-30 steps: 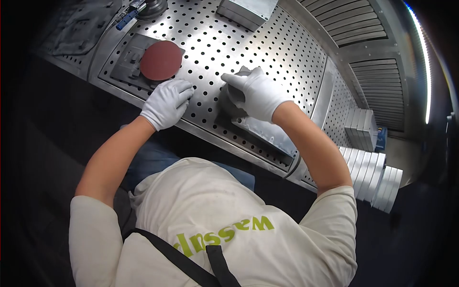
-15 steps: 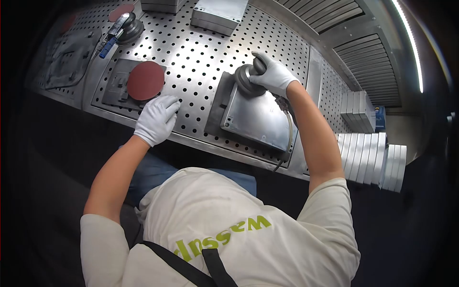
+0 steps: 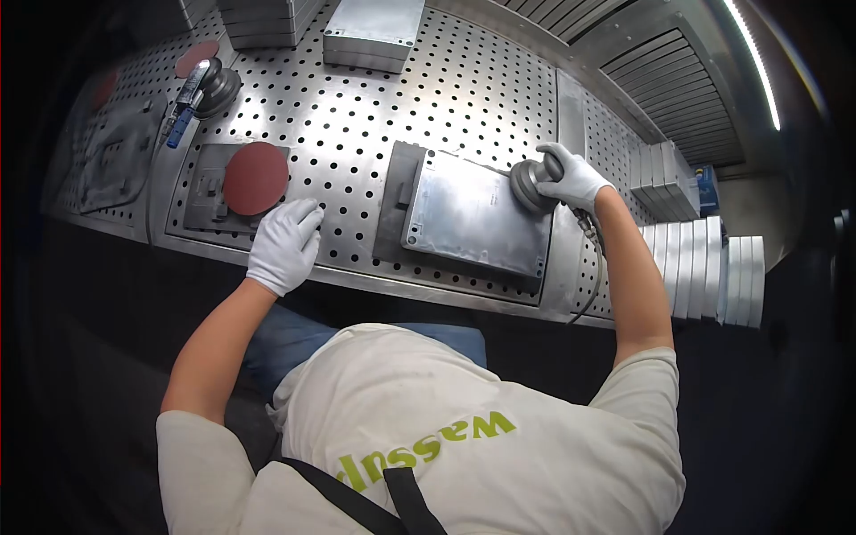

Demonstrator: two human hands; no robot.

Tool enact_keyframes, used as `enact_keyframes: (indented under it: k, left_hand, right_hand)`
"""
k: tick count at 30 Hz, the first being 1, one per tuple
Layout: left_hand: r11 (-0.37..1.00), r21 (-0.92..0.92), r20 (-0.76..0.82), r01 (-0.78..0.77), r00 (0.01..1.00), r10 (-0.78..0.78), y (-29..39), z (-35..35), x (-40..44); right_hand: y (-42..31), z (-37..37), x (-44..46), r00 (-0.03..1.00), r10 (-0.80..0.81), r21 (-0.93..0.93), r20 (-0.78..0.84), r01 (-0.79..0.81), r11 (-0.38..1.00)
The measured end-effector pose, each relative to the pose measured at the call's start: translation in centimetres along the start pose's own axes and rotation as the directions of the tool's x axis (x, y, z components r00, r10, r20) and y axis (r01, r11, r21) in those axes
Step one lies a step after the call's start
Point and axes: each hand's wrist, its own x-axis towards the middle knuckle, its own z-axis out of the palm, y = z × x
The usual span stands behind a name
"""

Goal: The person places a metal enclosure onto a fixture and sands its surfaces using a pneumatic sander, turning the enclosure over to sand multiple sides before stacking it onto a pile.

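Note:
My right hand (image 3: pixel 575 182), in a white glove, grips a round grey sander (image 3: pixel 533 185) by its top. The sander is over the right edge of a flat metal cover (image 3: pixel 473 214), which lies on a dark mat (image 3: pixel 389 214). A hose runs from the sander down over the bench edge. My left hand (image 3: pixel 285 246), also gloved, rests near the front of the perforated bench (image 3: pixel 343 143) with nothing in it, its fingers loosely spread. Just behind it, a red sanding disc (image 3: pixel 256 178) lies on a grey fixture plate (image 3: pixel 203 185).
A second sander (image 3: pixel 217 89) with a blue fitting sits at the back left, near another red disc (image 3: pixel 196 59). Metal boxes (image 3: pixel 373 37) stand at the back. Stacked metal parts (image 3: pixel 695 267) and a blue box (image 3: pixel 706 187) are at the right.
My right hand has moved the sander rightward across the cover, from its left part to its right edge. My left hand stays near the red disc. The view has shifted.

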Motion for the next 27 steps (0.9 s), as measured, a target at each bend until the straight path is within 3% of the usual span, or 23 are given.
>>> enact_keyframes:
  k: [3, 5, 9, 12, 18, 27]
  left_hand:
    - [0.999, 0.027, -0.023, -0.018, 1.000, 0.019, 0.1, 0.1, -0.1]
    - [0.999, 0.043, -0.039, -0.032, 0.999, 0.034, -0.1, 0.4, -0.1]
    - [0.999, 0.040, 0.007, 0.003, 1.000, -0.003, -0.4, 0.7, -0.5]
    - [0.998, 0.060, 0.006, 0.001, 1.000, -0.001, -0.6, 1.0, -0.8]
    - [0.998, 0.060, 0.005, -0.015, 1.000, 0.014, -1.2, 1.8, -1.1]
    - [0.995, 0.095, 0.022, -0.010, 1.000, 0.008, -0.7, 1.6, -0.6]
  right_hand:
    - [-3.3, 1.4, 1.9, 0.980, -0.168, -0.092, -0.110, 0.158, 0.983]
    - [-7.7, 1.8, 3.1, 0.980, -0.187, -0.064, -0.066, 0.183, 0.981]
    - [-13.6, 3.6, 7.0, 0.919, -0.390, -0.105, -0.066, 0.382, 0.918]
    - [-17.0, 2.8, 6.5, 0.912, -0.410, -0.128, 0.008, 0.408, 0.904]
    - [-10.3, 2.3, 5.8, 0.934, -0.356, -0.031, -0.042, 0.355, 0.935]
    - [3.1, -0.8, -1.1, 1.000, -0.023, 0.037, -0.017, 0.024, 0.999]
